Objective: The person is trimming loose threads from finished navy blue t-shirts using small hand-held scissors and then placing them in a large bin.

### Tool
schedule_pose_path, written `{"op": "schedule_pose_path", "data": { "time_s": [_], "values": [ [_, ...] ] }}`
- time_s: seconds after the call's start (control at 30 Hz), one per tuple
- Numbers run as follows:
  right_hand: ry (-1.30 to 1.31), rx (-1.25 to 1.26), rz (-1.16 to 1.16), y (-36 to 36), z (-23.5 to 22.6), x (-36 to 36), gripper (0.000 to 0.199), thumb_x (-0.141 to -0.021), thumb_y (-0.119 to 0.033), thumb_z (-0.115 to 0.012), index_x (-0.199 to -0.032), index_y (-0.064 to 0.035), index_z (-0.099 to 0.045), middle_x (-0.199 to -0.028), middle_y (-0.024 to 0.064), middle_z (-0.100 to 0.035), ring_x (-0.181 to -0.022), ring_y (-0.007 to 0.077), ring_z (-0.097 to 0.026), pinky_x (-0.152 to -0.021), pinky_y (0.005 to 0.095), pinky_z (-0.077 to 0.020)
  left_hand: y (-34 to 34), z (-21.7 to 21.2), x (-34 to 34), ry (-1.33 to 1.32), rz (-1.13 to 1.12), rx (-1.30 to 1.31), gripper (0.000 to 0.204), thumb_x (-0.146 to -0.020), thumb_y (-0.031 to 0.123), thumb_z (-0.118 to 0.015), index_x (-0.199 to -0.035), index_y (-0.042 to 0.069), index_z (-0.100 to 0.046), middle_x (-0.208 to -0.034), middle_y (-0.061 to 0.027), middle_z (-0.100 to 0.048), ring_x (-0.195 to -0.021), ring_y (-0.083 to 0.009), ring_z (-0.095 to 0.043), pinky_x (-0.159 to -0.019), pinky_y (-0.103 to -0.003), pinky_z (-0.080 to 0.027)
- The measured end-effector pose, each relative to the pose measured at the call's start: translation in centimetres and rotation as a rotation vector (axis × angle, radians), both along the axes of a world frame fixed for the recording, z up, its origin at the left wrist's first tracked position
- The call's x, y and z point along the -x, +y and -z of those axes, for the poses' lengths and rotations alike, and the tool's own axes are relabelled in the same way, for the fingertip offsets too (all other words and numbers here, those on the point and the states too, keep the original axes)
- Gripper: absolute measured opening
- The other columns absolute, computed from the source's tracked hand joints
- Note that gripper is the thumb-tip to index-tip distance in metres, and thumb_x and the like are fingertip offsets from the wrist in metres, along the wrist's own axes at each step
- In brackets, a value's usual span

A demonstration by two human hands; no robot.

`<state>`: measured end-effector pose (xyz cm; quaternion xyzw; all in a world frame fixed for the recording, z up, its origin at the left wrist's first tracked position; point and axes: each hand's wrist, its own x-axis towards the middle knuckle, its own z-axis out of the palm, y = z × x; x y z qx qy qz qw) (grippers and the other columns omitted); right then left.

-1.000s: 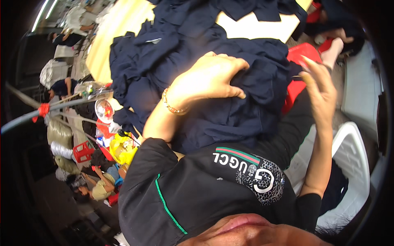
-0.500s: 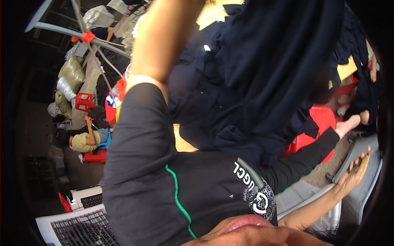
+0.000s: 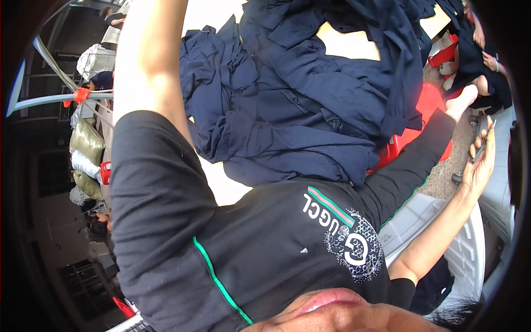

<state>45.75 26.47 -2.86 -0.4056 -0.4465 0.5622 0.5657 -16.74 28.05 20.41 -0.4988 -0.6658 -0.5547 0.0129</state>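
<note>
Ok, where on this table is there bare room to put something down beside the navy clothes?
Two bare patches of the pale table show: one between the near edge of the navy garment pile and your black shirt, and a smaller one far back, ringed by garments. Everywhere else is crowded with cloth.

Your left arm [image 3: 146,66] rises straight up, bare forearm out of the black sleeve, its hand beyond the top edge. Your right hand [image 3: 480,166] is out at your side, palm open, fingers [image 3: 479,145] loosely extended, elbow bent.
</note>
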Motion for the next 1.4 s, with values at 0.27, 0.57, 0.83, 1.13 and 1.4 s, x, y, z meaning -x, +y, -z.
{"op": "schedule_pose_path", "data": {
  "time_s": [0.27, 0.57, 0.83, 1.13, 1.4],
  "values": [
    [0.131, 0.03, -0.115, 0.7, 0.8, 1.2, 0.043, -0.095, -0.022, -0.058, -0.131, 0.001, -0.051, -0.1, -0.0003, -0.058, -0.075, 0.0035, -0.045, -0.055, 0.018, -0.0309, -11.9, 17.8, -10.4, -0.006, 0.307, 0.907, 0.04, -0.087, 0.024, -0.065, -0.12, 0.001, -0.059, -0.101, -0.0069, -0.066, -0.098, -0.0147, -0.059, -0.081, -0.025, -0.045],
    [0.426, 0.162, -0.327, -1.7, -0.4, 5.2, 0.014, -0.095, -0.022, -0.056, -0.097, -0.0101, -0.063, -0.079, 0.0066, -0.067, -0.054, 0.0128, -0.064, -0.036, 0.0188, -0.0487, -17.4, 24.5, -20.2, 0.754, 1.04, 0.556, 0.05, -0.077, 0.026, -0.074, -0.123, 0.012, -0.056, -0.14, -0.0098, -0.045, -0.13, -0.0281, -0.042, -0.108, -0.041, -0.033],
    [-0.12, 0.191, -0.118, -4.4, -1.4, 8.9, 0.03, -0.09, -0.03, -0.062, -0.11, -0.0073, -0.062, -0.078, -0.0097, -0.054, -0.061, 0.0, -0.042, -0.047, 0.0138, -0.028, -17.8, 24.2, -20.5, 1.031, 1.083, 0.39, 0.031, -0.076, 0.011, -0.067, -0.107, 0.013, -0.065, -0.133, -0.0074, -0.052, -0.129, -0.0244, -0.045, -0.111, -0.047, -0.03],
    [-0.302, 0.184, -0.145, -6.0, -1.7, 10.1, 0.028, -0.088, -0.025, -0.066, -0.108, -0.0056, -0.064, -0.074, -0.0075, -0.055, -0.059, -0.0006, -0.046, -0.047, 0.0139, -0.0306, -18.1, 22.7, -21.1, 0.686, 0.985, 0.261, 0.032, -0.065, 0.003, -0.072, -0.096, 0.012, -0.07, -0.096, -0.0032, -0.062, -0.094, -0.0222, -0.059, -0.086, -0.035, -0.044],
    [-0.425, -0.287, -0.531, -8.7, -1.6, 12.5, 0.033, -0.09, -0.01, -0.058, -0.122, 0.0012, -0.059, -0.109, 0.0057, -0.063, -0.097, 0.0098, -0.056, -0.094, 0.0244, -0.04, -19.7, 20.1, -24.2, 0.147, 0.721, 0.032, 0.027, -0.07, -0.005, -0.071, -0.094, 0.006, -0.074, -0.082, -0.0051, -0.063, -0.074, -0.015, -0.06, -0.066, -0.025, -0.048]
  ]
}}
